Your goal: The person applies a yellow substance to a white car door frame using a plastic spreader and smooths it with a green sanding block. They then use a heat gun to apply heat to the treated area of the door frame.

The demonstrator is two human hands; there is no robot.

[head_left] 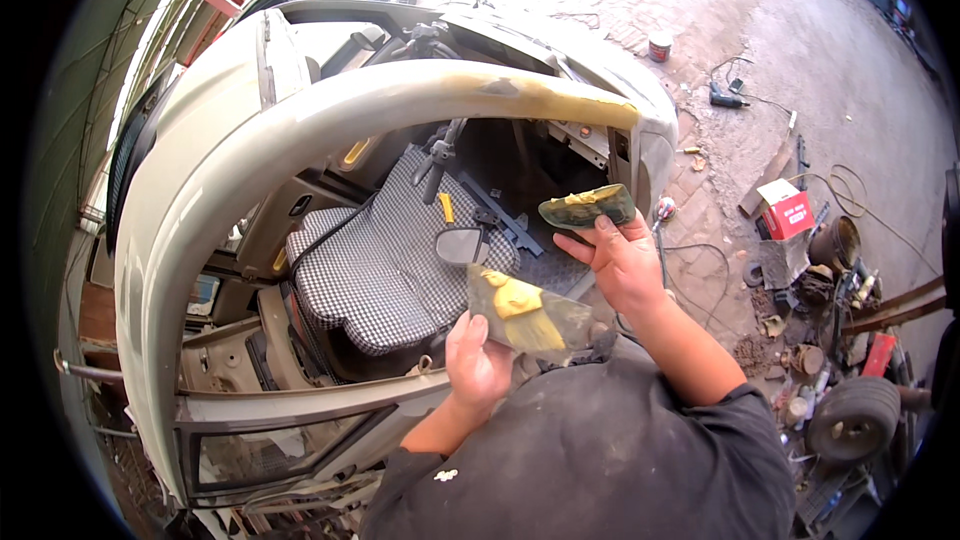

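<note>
My left hand (pixel 478 365) grips the edge of a flat, greyish putty board (pixel 566 325). A thick smear of yellow body filler (pixel 514 297) lies on its face. Held up in my right hand (pixel 630 265) is a dark green putty spreader (pixel 612 208), with yellow filler along its upper edge. The two tools are apart, the spreader above and to the right of the board. Beyond them curves the beige door frame (pixel 340 88) of a vehicle, coated with yellow filler (pixel 570 108) toward its right end.
Inside the cab are a checked seat (pixel 400 240), a loose mirror (pixel 461 245) and metal parts. Near my left arm is a window frame (pixel 270 452). On the right ground lie a power tool (pixel 728 98), a red box (pixel 786 210), cables and a wheel (pixel 852 422).
</note>
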